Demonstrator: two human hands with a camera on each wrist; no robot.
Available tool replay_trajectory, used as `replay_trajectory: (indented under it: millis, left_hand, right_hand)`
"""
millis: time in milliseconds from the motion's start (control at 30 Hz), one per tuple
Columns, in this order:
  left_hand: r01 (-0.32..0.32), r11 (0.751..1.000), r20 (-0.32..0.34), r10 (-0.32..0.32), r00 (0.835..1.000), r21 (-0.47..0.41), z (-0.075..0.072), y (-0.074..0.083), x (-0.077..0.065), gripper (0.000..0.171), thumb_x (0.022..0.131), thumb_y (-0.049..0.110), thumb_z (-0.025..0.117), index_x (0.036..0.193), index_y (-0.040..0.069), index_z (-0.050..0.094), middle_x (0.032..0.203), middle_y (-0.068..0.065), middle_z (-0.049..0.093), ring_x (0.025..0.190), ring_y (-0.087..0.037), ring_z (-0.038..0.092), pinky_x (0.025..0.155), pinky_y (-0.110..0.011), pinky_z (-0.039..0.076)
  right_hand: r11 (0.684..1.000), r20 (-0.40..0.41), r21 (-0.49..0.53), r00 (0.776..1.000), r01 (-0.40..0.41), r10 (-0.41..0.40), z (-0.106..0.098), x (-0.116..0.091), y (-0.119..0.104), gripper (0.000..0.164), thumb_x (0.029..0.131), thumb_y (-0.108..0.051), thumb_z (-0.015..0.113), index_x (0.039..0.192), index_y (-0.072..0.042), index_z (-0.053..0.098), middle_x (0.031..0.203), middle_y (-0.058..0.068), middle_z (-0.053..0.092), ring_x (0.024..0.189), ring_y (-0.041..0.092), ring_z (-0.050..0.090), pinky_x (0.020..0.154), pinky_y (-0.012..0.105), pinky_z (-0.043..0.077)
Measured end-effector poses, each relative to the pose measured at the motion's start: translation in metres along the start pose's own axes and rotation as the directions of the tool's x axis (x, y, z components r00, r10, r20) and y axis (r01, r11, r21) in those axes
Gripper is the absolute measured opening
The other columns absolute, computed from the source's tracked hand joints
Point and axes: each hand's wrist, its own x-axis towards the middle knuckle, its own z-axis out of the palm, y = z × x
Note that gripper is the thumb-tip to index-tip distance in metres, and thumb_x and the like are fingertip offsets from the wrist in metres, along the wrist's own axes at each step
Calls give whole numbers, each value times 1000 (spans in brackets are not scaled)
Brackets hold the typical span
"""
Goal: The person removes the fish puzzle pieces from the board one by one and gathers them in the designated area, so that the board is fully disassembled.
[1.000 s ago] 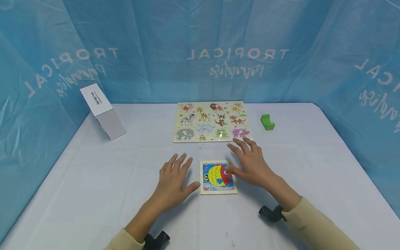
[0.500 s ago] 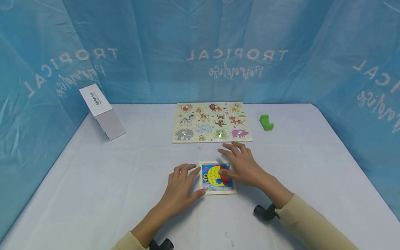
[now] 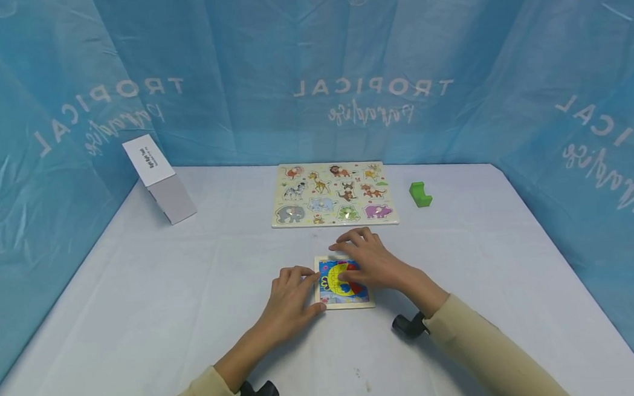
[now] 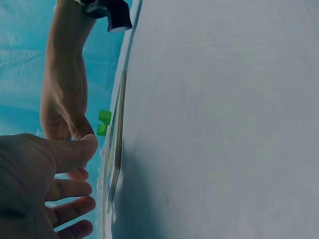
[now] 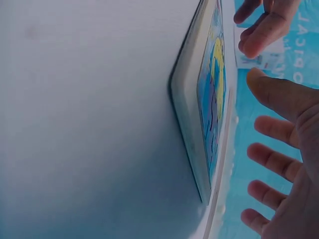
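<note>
Leftmost we find the left hand, holding nothing, thumb and fingers apart, their tips by the left edge of the fish puzzle, which lies to its right. We see that puzzle flat on the white table, face up between both hands; nearly square, it gives us no long axis to follow. The right hand hovers over the puzzle's right part, likewise wide and holding nothing, its thumb above the picture with a gap beneath. We judge the right hand nearer, since it overlaps more of the puzzle.
</note>
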Motion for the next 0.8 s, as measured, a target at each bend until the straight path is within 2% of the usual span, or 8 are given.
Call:
replay_trajectory:
  millis: [300, 633, 800]
  left_hand:
    - [3, 1000, 5, -3, 1000, -9, 4, 0, 2, 50, 79, 26, 75, 123, 7, 61, 121, -8, 53, 112, -26, 41, 92, -45, 35]
    - [-11, 999, 1, 11, 1000, -45, 8, -1, 1, 50, 78, 23, 76, 121, 5, 61, 122, -9, 53, 113, -27, 41, 91, -46, 35]
    - [6, 999, 18, -6, 1000, -40, 9, -1, 1, 50, 78, 23, 75, 122, 5, 60, 123, -10, 52, 114, -27, 41, 93, -47, 34]
  right_hand:
    - [997, 42, 30, 996, 72, -73, 0, 11, 2, 45, 80, -36, 73, 121, -22, 61, 118, -1, 54, 113, 22, 39, 99, 46, 34]
    - [995, 134, 28, 986, 97, -100, 1, 24, 5, 38, 81, -35, 72, 116, -26, 61, 115, -1, 54, 113, 23, 38, 100, 44, 33]
    - [996, 183, 18, 979, 92, -94, 1, 31, 5, 35, 82, -36, 71, 115, -30, 60, 115, -3, 53, 112, 20, 37, 99, 41, 32]
